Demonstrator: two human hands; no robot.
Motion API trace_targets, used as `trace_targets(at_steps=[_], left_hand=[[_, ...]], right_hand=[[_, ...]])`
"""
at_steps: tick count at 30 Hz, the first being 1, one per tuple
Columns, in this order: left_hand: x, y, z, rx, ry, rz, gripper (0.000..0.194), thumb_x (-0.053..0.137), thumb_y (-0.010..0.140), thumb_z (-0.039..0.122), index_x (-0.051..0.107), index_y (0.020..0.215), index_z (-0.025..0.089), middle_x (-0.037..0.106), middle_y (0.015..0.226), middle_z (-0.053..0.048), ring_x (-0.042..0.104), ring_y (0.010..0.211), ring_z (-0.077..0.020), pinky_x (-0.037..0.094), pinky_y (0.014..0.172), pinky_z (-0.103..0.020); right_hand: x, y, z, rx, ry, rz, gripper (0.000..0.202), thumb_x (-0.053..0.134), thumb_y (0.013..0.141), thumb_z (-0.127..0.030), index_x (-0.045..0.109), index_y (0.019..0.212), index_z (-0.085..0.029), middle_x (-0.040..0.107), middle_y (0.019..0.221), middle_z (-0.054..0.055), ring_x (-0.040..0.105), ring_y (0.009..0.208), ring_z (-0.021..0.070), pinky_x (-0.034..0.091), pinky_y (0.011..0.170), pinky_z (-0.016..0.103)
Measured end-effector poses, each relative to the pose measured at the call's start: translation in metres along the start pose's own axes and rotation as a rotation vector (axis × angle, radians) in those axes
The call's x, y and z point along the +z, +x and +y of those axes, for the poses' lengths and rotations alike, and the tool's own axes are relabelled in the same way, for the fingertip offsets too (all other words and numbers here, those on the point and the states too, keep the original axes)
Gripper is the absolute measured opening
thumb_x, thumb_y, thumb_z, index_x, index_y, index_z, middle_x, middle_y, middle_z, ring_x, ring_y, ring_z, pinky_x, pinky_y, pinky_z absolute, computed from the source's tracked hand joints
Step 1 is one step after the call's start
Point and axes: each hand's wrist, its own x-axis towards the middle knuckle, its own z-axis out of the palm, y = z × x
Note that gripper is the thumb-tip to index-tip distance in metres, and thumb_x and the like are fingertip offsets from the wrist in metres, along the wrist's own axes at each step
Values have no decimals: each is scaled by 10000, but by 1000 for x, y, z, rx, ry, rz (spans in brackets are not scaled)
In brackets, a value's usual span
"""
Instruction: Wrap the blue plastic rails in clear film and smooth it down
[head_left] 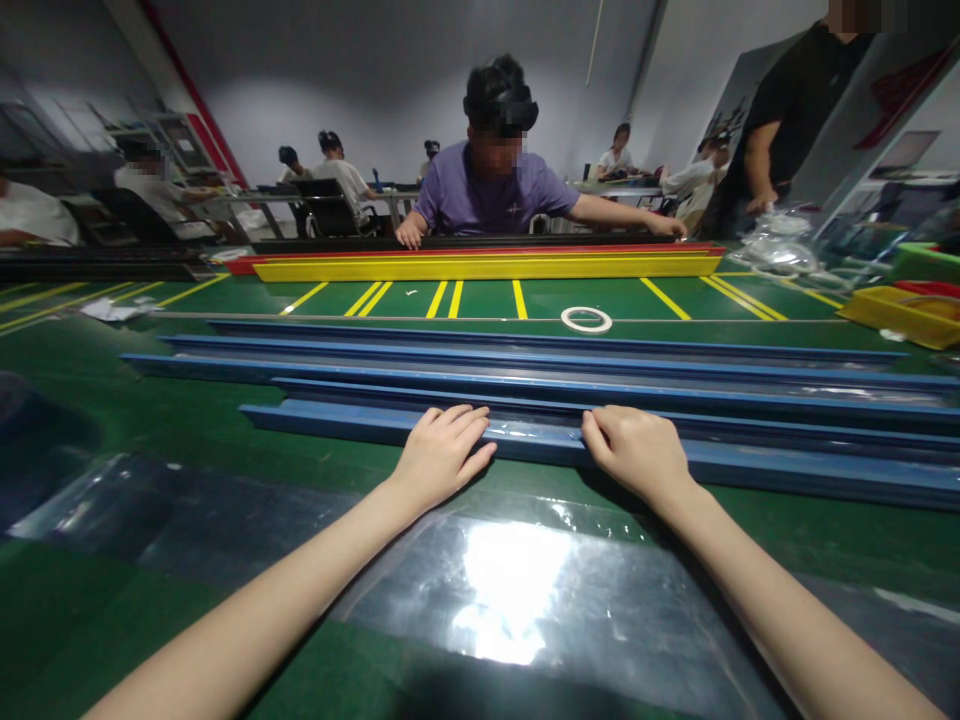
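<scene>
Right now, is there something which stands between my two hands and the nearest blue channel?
Nothing visible stands in the way: the left hand and right hand both already lie over the near side of the nearest blue channel. The clear plastic film lies on your side of the channel, beneath your arms.

Two hands, one white ring, nine other people across a busy workroom.
One left hand (444, 452) and one right hand (637, 450) are in front of the single white ring (586, 320), as are at least two blue channels (330, 420), overlapping too closely for an exact count; behind it are one yellow length (480, 268), one red length (241, 266) and one black length (480, 242). To its right are one green bin (926, 262) and one yellow bin (892, 312). Of the nine people beyond it, one wears purple (487, 190) and one stands in black (787, 110).
</scene>
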Motion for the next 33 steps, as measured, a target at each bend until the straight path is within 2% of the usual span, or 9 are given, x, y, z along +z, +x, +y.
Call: trace_targets(at_steps=[11,18,22,29,33], left_hand=[[0,0,1,-1,7,26,264,396,855,337,581,917,158,613,1083,-57,527,1004,-201,373,749,-323],[1,1,2,6,37,40,268,370,865,335,569,885,155,639,927,-47,550,851,-176,350,698,-314],[2,0,1,6,70,19,286,355,868,345,570,867,157,629,821,-46,542,735,-166,339,673,-315],[3,-1,1,10,78,39,286,345,871,337,565,872,155,609,779,-44,528,725,-169,330,666,-311],[3,-1,1,17,81,49,279,349,868,330,567,867,155,604,763,-36,524,710,-167,328,655,-311]], right_hand=[[0,-1,0,-7,-6,-24,433,278,845,-338,569,575,-165,587,591,38,484,532,101,174,478,242],[-1,0,0,-26,-31,-54,426,273,853,-329,572,597,-168,586,601,29,493,540,101,183,486,242],[-1,-1,0,-23,-43,-12,424,285,847,-322,578,585,-164,580,585,31,486,527,99,188,488,245],[0,-2,1,-19,-58,88,423,311,833,-308,563,526,-161,562,524,30,461,485,94,194,487,241],[1,-2,2,-69,-104,135,414,317,828,-292,563,524,-155,563,512,35,456,477,95,176,472,240]])
